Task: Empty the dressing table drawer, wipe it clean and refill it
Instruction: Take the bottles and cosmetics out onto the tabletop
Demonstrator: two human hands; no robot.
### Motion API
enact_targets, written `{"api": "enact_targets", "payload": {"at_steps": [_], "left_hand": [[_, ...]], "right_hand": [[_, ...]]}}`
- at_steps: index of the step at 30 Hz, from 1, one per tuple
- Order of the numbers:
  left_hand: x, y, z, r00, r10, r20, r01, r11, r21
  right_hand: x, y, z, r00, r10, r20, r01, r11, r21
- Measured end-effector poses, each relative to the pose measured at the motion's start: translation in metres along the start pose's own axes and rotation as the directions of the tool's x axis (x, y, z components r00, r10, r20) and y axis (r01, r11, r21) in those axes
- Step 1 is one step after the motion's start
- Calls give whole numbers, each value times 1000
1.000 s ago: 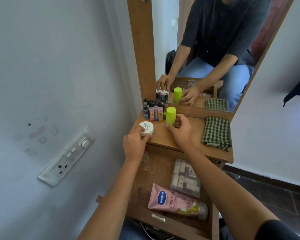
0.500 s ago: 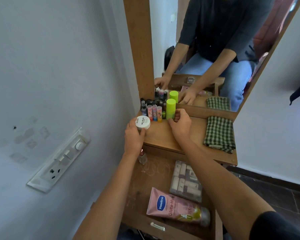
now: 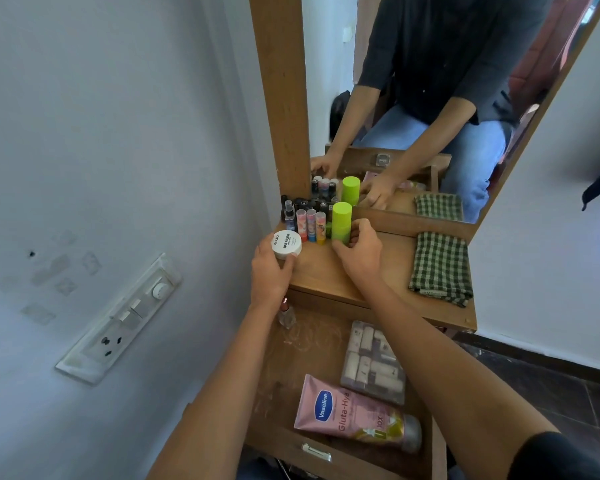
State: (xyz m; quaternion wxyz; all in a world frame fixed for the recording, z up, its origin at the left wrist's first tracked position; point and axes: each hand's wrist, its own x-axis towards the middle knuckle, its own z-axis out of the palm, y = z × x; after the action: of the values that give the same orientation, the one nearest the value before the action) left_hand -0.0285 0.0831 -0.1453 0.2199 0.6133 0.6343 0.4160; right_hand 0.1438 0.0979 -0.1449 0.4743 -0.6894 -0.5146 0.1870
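Left hand (image 3: 271,271) curled round white jar (image 3: 286,244) at left edge of tabletop (image 3: 321,271); I cannot tell if jar touches wood. Right hand (image 3: 359,251) pinches green bottle (image 3: 342,223) low, beside lipsticks (image 3: 310,230). I judge both light, rigid, slick; tall bottle tippy, so hold low. Open drawer (image 3: 312,355) holds pink tube (image 3: 354,414), soft.

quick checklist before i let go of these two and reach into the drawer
1. Green bottle upright on the tabletop, in the right hand grip: ok.
2. Nail polish jar fully set down; the left hand holds it at the table's left edge: cannot tell.
3. Drawer emptied: not ok; Vaseline tube, clear plastic box and small glass bottle lie inside.
4. Checked cloth ready on the tabletop: ok.
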Motion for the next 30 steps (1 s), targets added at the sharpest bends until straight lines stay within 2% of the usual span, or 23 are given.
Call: {"api": "enact_targets", "payload": {"at_steps": [12,30], "left_hand": [[0,-2,3,1000,-5,-7,5,1000,18],[-1,2,-8,998,-1,68,-1,1000,26]], "right_hand": [[-3,-4,-4,999,0,36,0,1000,5],[-14,-7,-15,996,9,83,-9,1000,-2]]}}
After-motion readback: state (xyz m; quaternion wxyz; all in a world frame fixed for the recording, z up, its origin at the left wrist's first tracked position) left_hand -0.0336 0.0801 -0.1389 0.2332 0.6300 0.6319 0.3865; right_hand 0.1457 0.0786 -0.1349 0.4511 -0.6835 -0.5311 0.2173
